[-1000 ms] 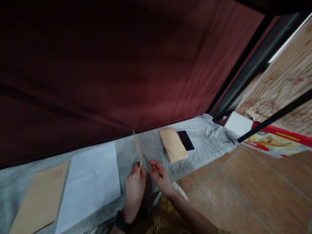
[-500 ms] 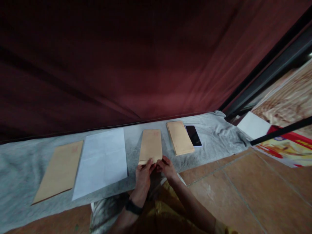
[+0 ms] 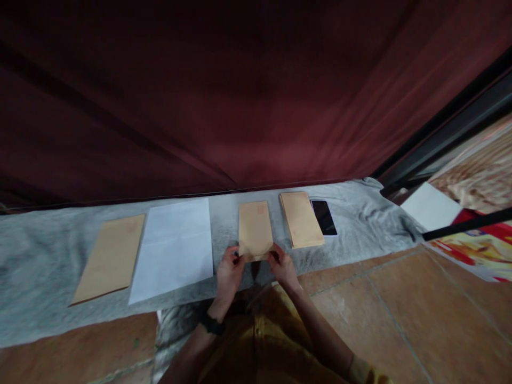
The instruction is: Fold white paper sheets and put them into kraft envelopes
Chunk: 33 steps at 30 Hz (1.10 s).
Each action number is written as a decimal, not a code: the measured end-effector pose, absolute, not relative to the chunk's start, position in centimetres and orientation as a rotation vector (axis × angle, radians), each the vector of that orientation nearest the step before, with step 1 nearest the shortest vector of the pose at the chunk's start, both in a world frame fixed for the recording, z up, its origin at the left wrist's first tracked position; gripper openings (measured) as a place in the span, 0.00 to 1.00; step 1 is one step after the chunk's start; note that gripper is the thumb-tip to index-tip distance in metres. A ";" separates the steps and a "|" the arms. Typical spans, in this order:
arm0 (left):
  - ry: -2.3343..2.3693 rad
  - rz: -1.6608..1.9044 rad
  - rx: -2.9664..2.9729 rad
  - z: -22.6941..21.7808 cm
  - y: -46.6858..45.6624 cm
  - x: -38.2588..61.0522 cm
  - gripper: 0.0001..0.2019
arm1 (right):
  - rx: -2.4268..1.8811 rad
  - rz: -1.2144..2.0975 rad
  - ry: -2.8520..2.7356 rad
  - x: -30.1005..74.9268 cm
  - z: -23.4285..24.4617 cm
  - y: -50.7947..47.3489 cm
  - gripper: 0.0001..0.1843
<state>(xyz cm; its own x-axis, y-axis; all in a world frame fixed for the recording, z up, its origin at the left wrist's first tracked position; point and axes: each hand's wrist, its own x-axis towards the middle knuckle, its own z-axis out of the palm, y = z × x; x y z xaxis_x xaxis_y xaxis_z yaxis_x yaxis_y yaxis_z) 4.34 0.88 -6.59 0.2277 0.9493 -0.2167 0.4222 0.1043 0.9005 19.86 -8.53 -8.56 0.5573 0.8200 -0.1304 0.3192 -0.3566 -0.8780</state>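
Over fuzzy grey cloth (image 3: pixel 348 250), L-R: flat tan envelope (image 3: pixel 108 258), smooth white sheet (image 3: pixel 176 248), left hand (image 3: pixel 230 271) pinching rectangular held envelope (image 3: pixel 256 229) near-left, right hand (image 3: pixel 285 266) pinching near-right, envelope extending just beyond them; layered paper stack (image 3: pixel 303 220), glossy phone (image 3: pixel 324 217).

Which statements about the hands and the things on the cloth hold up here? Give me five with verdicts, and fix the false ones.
1. The left hand and right hand both hold the middle envelope. True.
2. The phone lies just right of the stack. True.
3. The left hand rests on the sheet. False: it grips the middle envelope, apart from the sheet.
4. The sheet lies between the leftmost envelope and the middle envelope. True.
5. The stack lies on bare tiles. False: it lies on the grey cloth.
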 end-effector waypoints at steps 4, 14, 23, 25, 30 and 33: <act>1.460 0.516 1.677 -6.3 0.7 4.5 0.15 | -2.190 0.280 -1.328 19.4 -8.0 -10.4 0.29; 1.626 0.295 1.931 -5.7 0.1 4.2 0.13 | -1.945 0.156 -1.847 17.5 -8.4 -12.0 0.30; 0.949 0.570 2.710 -7.3 -3.7 3.3 0.17 | -1.920 0.109 -1.886 17.7 -9.2 -12.7 0.32; 0.903 0.528 2.786 -7.8 -4.1 3.3 0.21 | -1.916 0.105 -1.901 17.7 -9.2 -12.8 0.32; 0.923 0.426 2.867 -8.6 -4.4 3.1 0.23 | -1.913 0.120 -1.940 18.0 -9.1 -13.0 0.36; 0.954 0.366 2.874 -8.3 -4.5 3.2 0.23 | -1.936 0.120 -1.942 18.3 -8.9 -13.2 0.35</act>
